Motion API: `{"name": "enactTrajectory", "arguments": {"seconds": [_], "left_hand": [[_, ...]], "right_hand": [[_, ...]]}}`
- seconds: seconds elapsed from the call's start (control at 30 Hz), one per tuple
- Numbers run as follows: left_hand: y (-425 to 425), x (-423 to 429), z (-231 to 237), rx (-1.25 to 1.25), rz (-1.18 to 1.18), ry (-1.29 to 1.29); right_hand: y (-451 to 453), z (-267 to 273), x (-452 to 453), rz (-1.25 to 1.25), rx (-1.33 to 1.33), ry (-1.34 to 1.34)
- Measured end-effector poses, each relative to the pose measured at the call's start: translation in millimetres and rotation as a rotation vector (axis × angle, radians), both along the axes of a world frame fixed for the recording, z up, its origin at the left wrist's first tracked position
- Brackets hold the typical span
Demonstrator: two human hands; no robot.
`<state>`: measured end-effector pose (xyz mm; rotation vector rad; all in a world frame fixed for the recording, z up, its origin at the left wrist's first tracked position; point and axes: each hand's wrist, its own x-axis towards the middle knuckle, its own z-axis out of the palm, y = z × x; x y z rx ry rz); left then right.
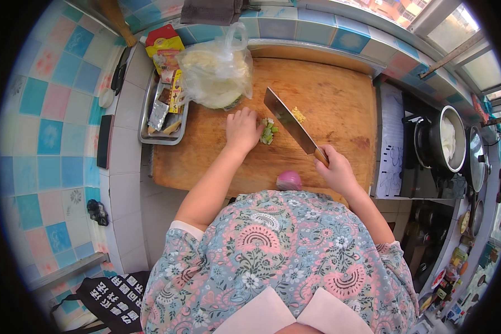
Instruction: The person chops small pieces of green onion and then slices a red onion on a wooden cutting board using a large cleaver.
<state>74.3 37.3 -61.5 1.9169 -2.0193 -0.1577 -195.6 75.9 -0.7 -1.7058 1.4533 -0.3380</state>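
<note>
My right hand (336,169) grips the wooden handle of a cleaver (291,121), whose broad blade slants up to the left above a large wooden cutting board (338,100). Flat on the board, my left hand (244,127) has its fingertips beside a small pile of chopped green and white vegetable pieces (268,132). Finely minced yellowish bits (298,114) lie just right of the blade. Close to my body, at the board's near edge, rests a purple onion piece (289,180).
A clear plastic bag of produce (217,75) sits at the board's back left. Beside it, a metal tray (173,140) holds packets and a root piece. A pot with white contents (449,137) stands on the stove at right. A phone (105,142) lies on the left ledge.
</note>
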Motion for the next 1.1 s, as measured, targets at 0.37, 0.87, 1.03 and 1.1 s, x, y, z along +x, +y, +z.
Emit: {"name": "enactTrajectory", "arguments": {"seconds": [0.37,0.87,1.03,1.1], "left_hand": [[-15,2,-6,0.142,-0.001,-0.166],[-19,11,-2,0.140,-0.155,-0.199],[-21,5,3,0.175,-0.190,-0.205],[-22,3,12,0.095,-0.162,-0.145]], "right_hand": [[9,-15,4,-0.107,-0.032,-0.033],[0,-18,-3,0.089,-0.131,0.257],[-9,-23,-12,0.060,-0.121,0.234],[-9,-22,-10,0.063,-0.101,0.257]]}}
